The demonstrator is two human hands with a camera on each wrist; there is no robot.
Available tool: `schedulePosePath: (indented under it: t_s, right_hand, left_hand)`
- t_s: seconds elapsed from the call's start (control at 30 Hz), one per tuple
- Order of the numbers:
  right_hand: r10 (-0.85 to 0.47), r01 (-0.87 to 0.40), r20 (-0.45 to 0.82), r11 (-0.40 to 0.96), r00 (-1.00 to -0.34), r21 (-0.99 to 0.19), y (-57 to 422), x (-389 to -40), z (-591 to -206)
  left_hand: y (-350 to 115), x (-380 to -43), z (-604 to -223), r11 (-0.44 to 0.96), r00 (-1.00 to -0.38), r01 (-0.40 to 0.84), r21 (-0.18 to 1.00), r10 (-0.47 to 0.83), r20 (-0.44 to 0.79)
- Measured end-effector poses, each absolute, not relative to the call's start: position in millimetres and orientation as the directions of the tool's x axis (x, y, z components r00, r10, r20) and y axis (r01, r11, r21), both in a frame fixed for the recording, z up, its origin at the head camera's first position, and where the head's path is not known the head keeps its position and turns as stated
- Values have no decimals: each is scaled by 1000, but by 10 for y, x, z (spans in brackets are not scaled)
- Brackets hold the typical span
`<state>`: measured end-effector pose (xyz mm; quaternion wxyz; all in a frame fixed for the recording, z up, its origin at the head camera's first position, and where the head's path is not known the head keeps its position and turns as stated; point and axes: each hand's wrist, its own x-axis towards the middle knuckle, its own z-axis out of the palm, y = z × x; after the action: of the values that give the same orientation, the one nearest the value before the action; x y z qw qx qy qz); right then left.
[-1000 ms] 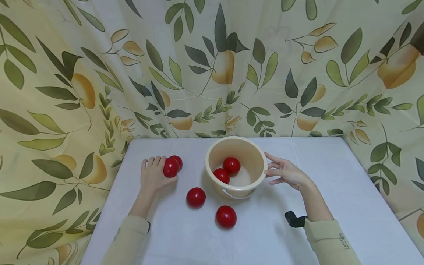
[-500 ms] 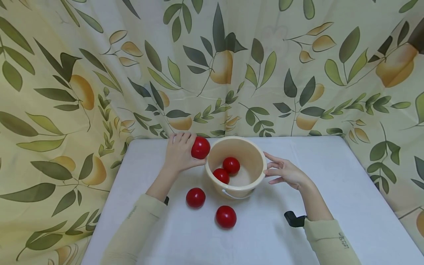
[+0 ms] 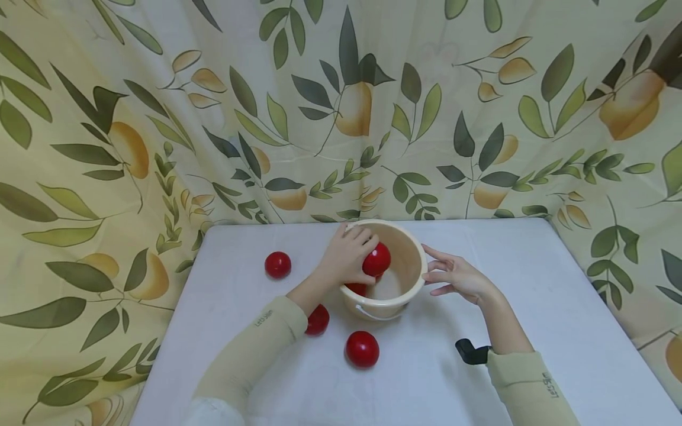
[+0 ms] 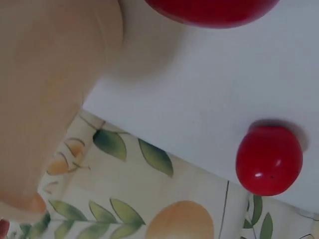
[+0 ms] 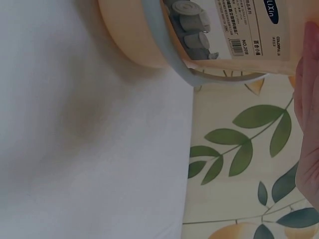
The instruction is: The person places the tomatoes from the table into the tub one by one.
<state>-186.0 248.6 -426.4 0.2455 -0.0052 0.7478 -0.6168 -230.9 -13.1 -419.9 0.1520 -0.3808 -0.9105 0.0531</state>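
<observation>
Head view: I see left hand [image 3: 346, 257] grasping red ball [image 3: 377, 259] at mouth of bucket [image 3: 403, 260]; ball's height above bucket floor unclear to me. Right hand [image 3: 462, 278], fingers extended, grasping nothing, touches bucket's side near rim. Second ball [image 3: 358, 289], partly hidden, inside bucket. On worktop [image 3: 426, 373]: third ball [image 3: 278, 265] left of bucket, fourth ball [image 3: 318, 320] partly covered by sleeve [image 3: 261, 340], fifth ball [image 3: 362, 349] in front.

The cream bucket [image 3: 403, 251] has room at its mouth's right; the left hand [image 3: 348, 254] and its red ball [image 3: 378, 259] block the left. Two more balls [image 3: 362, 349] obstruct the near-left side — bare table [image 3: 415, 373] lies between them and the right sleeve [image 3: 524, 381].
</observation>
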Motion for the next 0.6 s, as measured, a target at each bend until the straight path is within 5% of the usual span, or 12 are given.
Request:
schedulePosePath:
  t_s: [0.6]
  right_hand:
    - [-300,288,-359,255,-884,-923,2491,-1861,-4277]
  left_hand:
    - [388,-2396,-4476,530,-648,729,-433,738,-188]
